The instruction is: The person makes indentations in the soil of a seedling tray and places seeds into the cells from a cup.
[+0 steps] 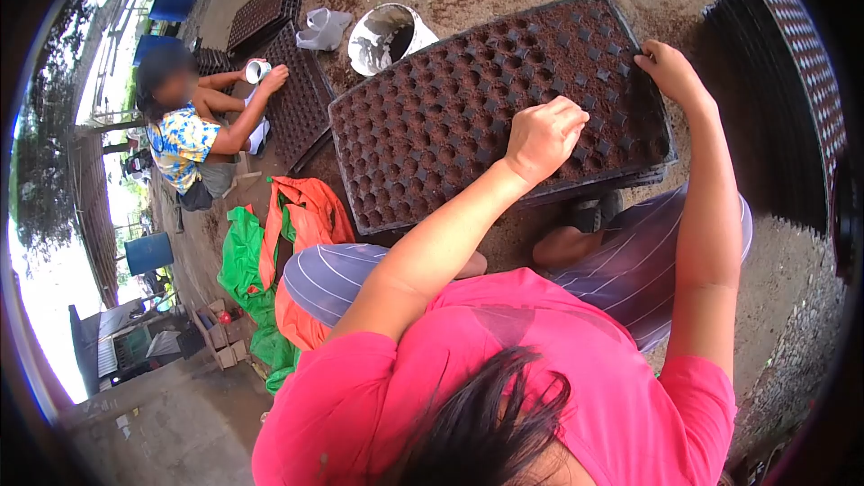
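Note:
A black seedling tray filled with dark brown soil lies in front of me, with rows of round hollows pressed into its cells. My left hand is over its right half, fingertips pinched together; whatever is between them is too small to make out. At the tray's right edge, my right hand has its thumb and fingers closed on the rim near the far corner. Under this tray, the edges of more trays show.
A white bucket and a plastic bag stand beyond the tray. At left, a co-worker holds a white cup over another tray. Orange cloth and green cloth lie nearby. Stacked trays rise at right.

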Tool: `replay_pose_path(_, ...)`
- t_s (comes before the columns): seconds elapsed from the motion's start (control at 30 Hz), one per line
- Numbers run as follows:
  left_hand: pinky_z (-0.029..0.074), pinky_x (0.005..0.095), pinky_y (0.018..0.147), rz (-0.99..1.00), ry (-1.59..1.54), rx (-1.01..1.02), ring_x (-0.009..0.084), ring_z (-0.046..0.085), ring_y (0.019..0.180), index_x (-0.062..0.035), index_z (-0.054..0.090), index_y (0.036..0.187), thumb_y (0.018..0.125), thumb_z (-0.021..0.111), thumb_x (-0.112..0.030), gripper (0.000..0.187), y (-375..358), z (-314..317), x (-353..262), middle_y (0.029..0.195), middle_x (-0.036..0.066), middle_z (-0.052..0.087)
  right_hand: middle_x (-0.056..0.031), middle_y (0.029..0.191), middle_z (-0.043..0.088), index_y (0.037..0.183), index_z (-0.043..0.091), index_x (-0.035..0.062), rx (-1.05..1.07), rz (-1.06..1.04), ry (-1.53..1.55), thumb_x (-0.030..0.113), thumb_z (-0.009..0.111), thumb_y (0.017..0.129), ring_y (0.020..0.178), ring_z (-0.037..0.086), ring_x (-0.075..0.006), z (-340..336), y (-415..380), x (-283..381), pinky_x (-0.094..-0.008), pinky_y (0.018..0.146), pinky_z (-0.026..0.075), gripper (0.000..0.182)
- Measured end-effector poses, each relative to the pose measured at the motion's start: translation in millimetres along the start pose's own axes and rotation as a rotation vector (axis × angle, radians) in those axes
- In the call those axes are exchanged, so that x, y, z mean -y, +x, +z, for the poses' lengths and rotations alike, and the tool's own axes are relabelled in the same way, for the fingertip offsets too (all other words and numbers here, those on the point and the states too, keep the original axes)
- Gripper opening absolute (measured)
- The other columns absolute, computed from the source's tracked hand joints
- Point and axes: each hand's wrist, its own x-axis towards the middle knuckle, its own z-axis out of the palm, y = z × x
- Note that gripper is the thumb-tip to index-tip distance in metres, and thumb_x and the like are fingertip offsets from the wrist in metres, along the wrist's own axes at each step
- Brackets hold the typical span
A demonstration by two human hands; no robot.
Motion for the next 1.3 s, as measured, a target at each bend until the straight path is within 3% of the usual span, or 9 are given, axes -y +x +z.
replay_pose_path(0.73, 0.06, 0.0374, 0.071, -0.002, 0.004, 0.017, 0.0272, 0.073, 0.084, -0.0086, 0.075, 0.096, 0.083, 0.076, -0.007, 0.013, 0, -1, -4, 0.096, 0.007, 0.074, -0.0266, 0.108, 0.071, 0.114, 0.067, -0.0003, -0.037, -0.03, 0.013, 0.031, 0.065, 0.099, 0.108, 0.066, -0.0445, 2, -1, 1, -0.0499, 0.09, 0.051, 0.034)
replay_pose_path(0.9, 0.06, 0.0399, 0.075, 0.091, 0.164, 0.134, 0.0288, 0.073, 0.087, -0.011, 0.075, 0.096, 0.088, 0.073, -0.011, 0.008, 4, -5, 2, 0.099, 0.008, 0.074, -0.0268, 0.106, 0.072, 0.109, 0.07, -0.001, -0.058, -0.071, -0.016, 0.034, 0.066, 0.098, 0.106, 0.067, -0.0451, 6, 3, -4, -0.0513, 0.09, 0.053, 0.036)
replay_pose_path(0.97, 0.06, 0.037, 0.08, -0.007, -0.019, 0.094, 0.0272, 0.074, 0.091, -0.0088, 0.078, 0.097, 0.087, 0.075, -0.006, 0.011, 10, -10, 1, 0.099, 0.01, 0.076, -0.0259, 0.104, 0.072, 0.108, 0.07, -0.0004, -0.05, -0.061, -0.049, 0.035, 0.066, 0.098, 0.104, 0.068, -0.0451, 8, 6, -6, -0.0516, 0.088, 0.052, 0.037)
replay_pose_path(1.03, 0.058, 0.0309, 0.083, -0.205, -0.212, 0.071, 0.0163, 0.073, 0.089, -0.0058, 0.079, 0.103, 0.09, 0.074, -0.002, 0.014, 18, -18, 5, 0.098, 0.008, 0.078, -0.0245, 0.103, 0.072, 0.11, 0.07, 0.0007, -0.062, -0.055, -0.053, 0.035, 0.067, 0.098, 0.101, 0.068, -0.0445, 7, 8, -4, -0.0511, 0.087, 0.052, 0.037)
replay_pose_path(1.1, 0.056, 0.0246, 0.076, -0.387, -0.29, -0.017, 0.0089, 0.071, 0.083, -0.0035, 0.078, 0.109, 0.092, 0.074, -0.002, 0.017, 30, -27, -1, 0.101, 0.004, 0.079, -0.0239, 0.103, 0.073, 0.111, 0.07, 0.001, -0.051, -0.009, -0.038, 0.036, 0.067, 0.098, 0.101, 0.068, -0.0438, 9, 2, -2, -0.0511, 0.087, 0.052, 0.037)
replay_pose_path(1.13, 0.056, 0.0236, 0.072, -0.352, -0.189, -0.028, 0.008, 0.071, 0.082, -0.0035, 0.078, 0.11, 0.092, 0.074, -0.003, 0.018, 36, -30, 0, 0.098, 0.003, 0.079, -0.0227, 0.105, 0.073, 0.109, 0.071, 0.0017, -0.053, -0.024, -0.042, 0.036, 0.066, 0.098, 0.104, 0.068, -0.0425, 6, 1, 1, -0.0514, 0.09, 0.053, 0.036)
replay_pose_path(1.2, 0.058, 0.0264, 0.071, -0.075, -0.103, -0.036, 0.0118, 0.074, 0.081, -0.0078, 0.079, 0.107, 0.089, 0.077, -0.004, 0.018, 42, -22, 11, 0.098, 0.003, 0.08, -0.0215, 0.108, 0.074, 0.107, 0.071, 0.0025, -0.052, -0.035, -0.049, 0.036, 0.065, 0.099, 0.107, 0.069, -0.0412, 4, -1, 2, -0.0517, 0.092, 0.053, 0.035)
replay_pose_path(1.27, 0.06, 0.0301, 0.072, 0.15, 0.254, 0.114, 0.0188, 0.076, 0.082, -0.0125, 0.08, 0.103, 0.086, 0.078, -0.006, 0.018, 41, -13, 15, 0.1, 0.004, 0.079, -0.0204, 0.106, 0.074, 0.108, 0.071, 0.0028, -0.06, -0.026, -0.017, 0.036, 0.064, 0.099, 0.106, 0.069, -0.0399, 5, -1, 3, -0.0513, 0.092, 0.053, 0.035)
replay_pose_path(1.3, 0.061, 0.0325, 0.076, 0.104, 0.305, 0.2, 0.0239, 0.076, 0.086, -0.015, 0.08, 0.099, 0.084, 0.078, -0.009, 0.016, 42, -10, 10, 0.1, 0.004, 0.078, -0.0204, 0.106, 0.074, 0.108, 0.071, 0.0028, -0.061, -0.027, -0.02, 0.036, 0.064, 0.099, 0.106, 0.069, -0.0399, 2, -3, 7, -0.0513, 0.092, 0.053, 0.035)
